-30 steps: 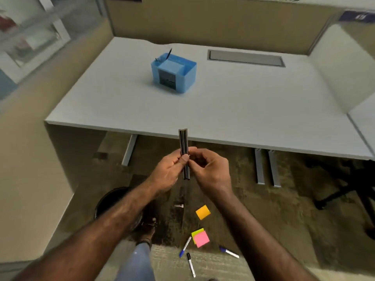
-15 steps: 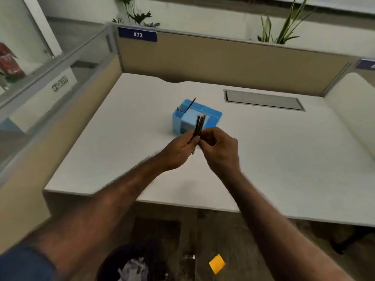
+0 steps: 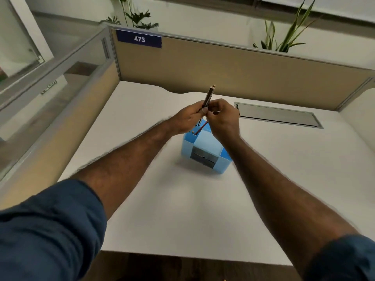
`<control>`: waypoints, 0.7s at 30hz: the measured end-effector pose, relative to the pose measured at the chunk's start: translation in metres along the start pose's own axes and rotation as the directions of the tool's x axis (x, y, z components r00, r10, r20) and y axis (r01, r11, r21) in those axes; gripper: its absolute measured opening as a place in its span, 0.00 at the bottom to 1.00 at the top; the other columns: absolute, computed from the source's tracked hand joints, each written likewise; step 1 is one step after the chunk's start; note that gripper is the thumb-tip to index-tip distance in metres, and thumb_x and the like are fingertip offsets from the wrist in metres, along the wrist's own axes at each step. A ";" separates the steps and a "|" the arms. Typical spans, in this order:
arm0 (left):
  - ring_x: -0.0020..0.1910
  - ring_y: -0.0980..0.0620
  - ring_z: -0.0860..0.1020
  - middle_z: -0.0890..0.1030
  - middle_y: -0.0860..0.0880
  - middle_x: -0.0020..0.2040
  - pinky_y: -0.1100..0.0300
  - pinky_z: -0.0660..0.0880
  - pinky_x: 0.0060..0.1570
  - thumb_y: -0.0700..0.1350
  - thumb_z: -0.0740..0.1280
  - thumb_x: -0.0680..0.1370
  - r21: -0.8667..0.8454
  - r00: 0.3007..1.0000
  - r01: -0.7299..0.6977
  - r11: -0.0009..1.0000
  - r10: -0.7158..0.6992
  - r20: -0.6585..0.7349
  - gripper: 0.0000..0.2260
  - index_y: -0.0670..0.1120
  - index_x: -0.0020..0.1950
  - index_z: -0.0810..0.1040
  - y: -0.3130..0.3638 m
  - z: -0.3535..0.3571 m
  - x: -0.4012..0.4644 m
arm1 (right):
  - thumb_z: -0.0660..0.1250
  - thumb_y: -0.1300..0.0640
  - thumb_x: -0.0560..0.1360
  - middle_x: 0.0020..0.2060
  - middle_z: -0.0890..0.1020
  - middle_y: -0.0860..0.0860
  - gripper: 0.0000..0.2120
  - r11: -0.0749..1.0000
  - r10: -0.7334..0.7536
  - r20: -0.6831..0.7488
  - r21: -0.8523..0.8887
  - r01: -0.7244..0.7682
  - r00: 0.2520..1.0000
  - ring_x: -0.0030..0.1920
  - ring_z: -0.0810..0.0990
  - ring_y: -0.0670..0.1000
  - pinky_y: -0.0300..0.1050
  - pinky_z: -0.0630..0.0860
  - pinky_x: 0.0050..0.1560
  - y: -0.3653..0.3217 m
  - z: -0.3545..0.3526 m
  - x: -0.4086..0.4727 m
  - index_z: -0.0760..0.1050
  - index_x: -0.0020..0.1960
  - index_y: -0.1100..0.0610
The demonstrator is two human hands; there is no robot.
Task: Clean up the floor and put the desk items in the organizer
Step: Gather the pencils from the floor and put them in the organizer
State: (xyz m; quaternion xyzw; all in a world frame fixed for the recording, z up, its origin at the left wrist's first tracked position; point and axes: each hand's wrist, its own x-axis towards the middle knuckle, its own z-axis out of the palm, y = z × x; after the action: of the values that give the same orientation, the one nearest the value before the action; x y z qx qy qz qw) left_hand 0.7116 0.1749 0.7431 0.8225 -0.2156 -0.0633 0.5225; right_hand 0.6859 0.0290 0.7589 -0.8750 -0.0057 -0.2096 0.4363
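A small bundle of dark pencils [image 3: 209, 95] stands nearly upright, pinched between my left hand [image 3: 187, 118] and my right hand [image 3: 224, 116]. Both hands hover just above the back of the blue desk organizer [image 3: 207, 154], which stands in the middle of the white desk [image 3: 294, 179]. The lower ends of the pencils reach down towards the organizer's rear left slot, where another pencil [image 3: 199, 128] leans. Whether the held tips are inside the slot is hidden by my fingers. The organizer has a grey drawer front facing me.
A tan partition [image 3: 233, 72] with a blue "473" label [image 3: 139, 39] closes off the back of the desk. A grey cable hatch [image 3: 278, 116] is set into the desk at the right rear. A glass divider runs along the left. Plants stand behind the partition.
My view has lifted from the floor to the desk. Both hands have carried the pencils forward from the desk's front edge to just above the organizer.
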 end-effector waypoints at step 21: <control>0.82 0.49 0.61 0.58 0.48 0.84 0.50 0.61 0.79 0.62 0.59 0.83 -0.089 0.977 0.210 0.974 -0.212 -0.014 0.30 0.54 0.82 0.56 -0.072 0.022 -0.029 | 0.73 0.53 0.79 0.56 0.87 0.47 0.09 0.958 0.022 -0.043 -0.284 -0.034 0.999 0.56 0.84 0.48 0.46 0.81 0.58 0.063 -0.005 -0.075 0.81 0.59 0.51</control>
State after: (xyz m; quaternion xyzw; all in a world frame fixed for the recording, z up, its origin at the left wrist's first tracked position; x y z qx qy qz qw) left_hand 0.6990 0.1950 0.6658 0.8178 -0.1179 -0.1183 0.5507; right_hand 0.6276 -0.0006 0.6857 -0.9244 0.0455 -0.2193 0.3089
